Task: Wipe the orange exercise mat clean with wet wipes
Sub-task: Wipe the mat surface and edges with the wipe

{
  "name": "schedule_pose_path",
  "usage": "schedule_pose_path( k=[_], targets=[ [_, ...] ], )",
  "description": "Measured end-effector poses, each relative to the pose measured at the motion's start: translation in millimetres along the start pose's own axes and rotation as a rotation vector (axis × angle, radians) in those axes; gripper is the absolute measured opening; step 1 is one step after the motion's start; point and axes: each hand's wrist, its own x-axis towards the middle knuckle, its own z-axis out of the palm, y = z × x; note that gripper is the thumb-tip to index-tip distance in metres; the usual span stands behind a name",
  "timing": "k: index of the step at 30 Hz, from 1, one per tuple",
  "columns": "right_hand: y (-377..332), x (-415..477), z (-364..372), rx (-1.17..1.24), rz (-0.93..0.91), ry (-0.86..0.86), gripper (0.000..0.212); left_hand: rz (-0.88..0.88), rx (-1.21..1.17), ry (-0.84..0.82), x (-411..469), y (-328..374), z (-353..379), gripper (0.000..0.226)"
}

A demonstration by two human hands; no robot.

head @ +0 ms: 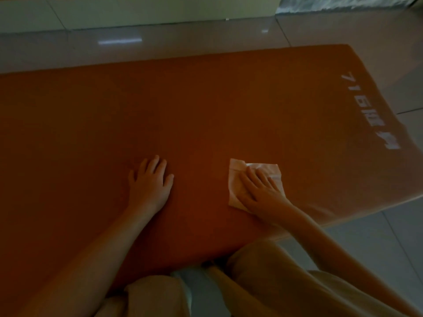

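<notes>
The orange exercise mat (pixel 206 106) lies flat on the tiled floor and fills most of the head view. White lettering runs along its right end. A white wet wipe (pixel 238 170) lies spread on the mat right of centre. My right hand (pixel 261 191) presses flat on the wipe with straight fingers, covering its lower right part. My left hand (pixel 150 179) rests palm down on the bare mat to the left of the wipe, fingers straight and slightly spread.
Grey glossy floor tiles (pixel 343 35) surround the mat at the back and right. A pale wall base (pixel 160 12) runs along the far side. My knees (pixel 263 266) in light trousers sit at the mat's near edge.
</notes>
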Motion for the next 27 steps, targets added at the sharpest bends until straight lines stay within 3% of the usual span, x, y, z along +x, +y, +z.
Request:
schedule_pose_path(
  k=[2,4,8,13,15,18,23,27],
  targets=[
    [-10,-11,1,-0.037,-0.121,0.002,0.089,-0.001,0.008,-0.008,-1,1,-1,0.058],
    [-8,-29,0,-0.049,-0.199,-0.038,0.086,-0.002,0.016,-0.007,-2,2,-1,0.058],
    [21,-20,-9,-0.044,-0.122,-0.055,0.107,-0.004,0.041,-0.008,-1,3,-1,0.058],
    [11,34,-18,-0.012,0.07,0.059,0.066,-0.001,0.047,-0.009,-1,2,-1,0.058],
    [-10,35,-16,0.024,-0.02,0.06,0.066,-0.003,0.054,-0.019,-3,3,-2,0.058],
    [-20,20,-13,-0.051,-0.198,0.031,0.09,-0.005,0.057,-0.022,-3,4,-5,0.058],
    [14,37,-26,-0.043,-0.098,0.003,0.1,-0.009,0.033,-0.024,-3,4,-6,0.058],
    [-1,79,-34,-0.08,0.0,0.072,0.068,-0.009,0.014,-0.028,-3,4,-5,0.057]
  ],
)
